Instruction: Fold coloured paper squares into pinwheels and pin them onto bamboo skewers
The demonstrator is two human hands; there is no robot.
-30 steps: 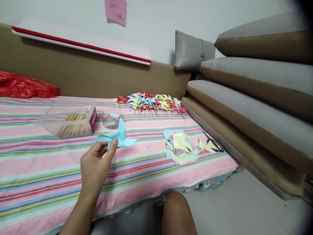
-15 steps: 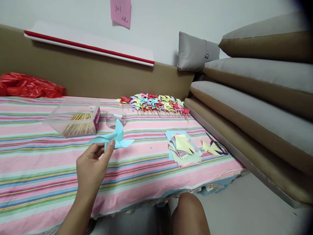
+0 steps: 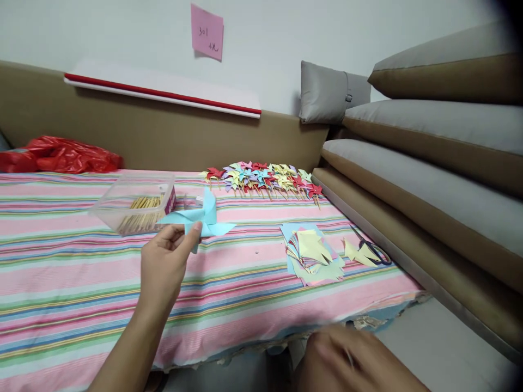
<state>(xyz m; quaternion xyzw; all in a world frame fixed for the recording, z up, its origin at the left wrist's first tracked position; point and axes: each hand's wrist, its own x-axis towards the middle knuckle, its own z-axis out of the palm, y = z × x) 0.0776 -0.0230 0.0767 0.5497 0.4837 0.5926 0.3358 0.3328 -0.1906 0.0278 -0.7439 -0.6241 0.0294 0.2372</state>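
My left hand (image 3: 171,250) pinches a light blue paper pinwheel (image 3: 204,215) between thumb and fingers, above the striped cloth. Its folded blades stand out on both sides of my thumb, and no stick shows on it. Low in the view, my right hand (image 3: 347,348) is blurred over my knee, its fingers curled in. A thin pale sliver shows among those fingers, too smeared to name. Behind the pinwheel, a clear box (image 3: 133,190) holds thin wooden sticks (image 3: 143,212). A small clear round container (image 3: 190,200) is partly hidden by the blades.
Many finished pinwheels (image 3: 261,177) lie at the back of the striped cloth (image 3: 229,294). A stack of cut paper squares (image 3: 312,250) lies to the right, with scissors (image 3: 373,253) beside it. Stacked cushions (image 3: 441,179) border the right side; a red plastic bag (image 3: 73,155) lies back left.
My right hand has come into view at the bottom right. My left hand still holds the blue pinwheel, and the whole view has shifted slightly.
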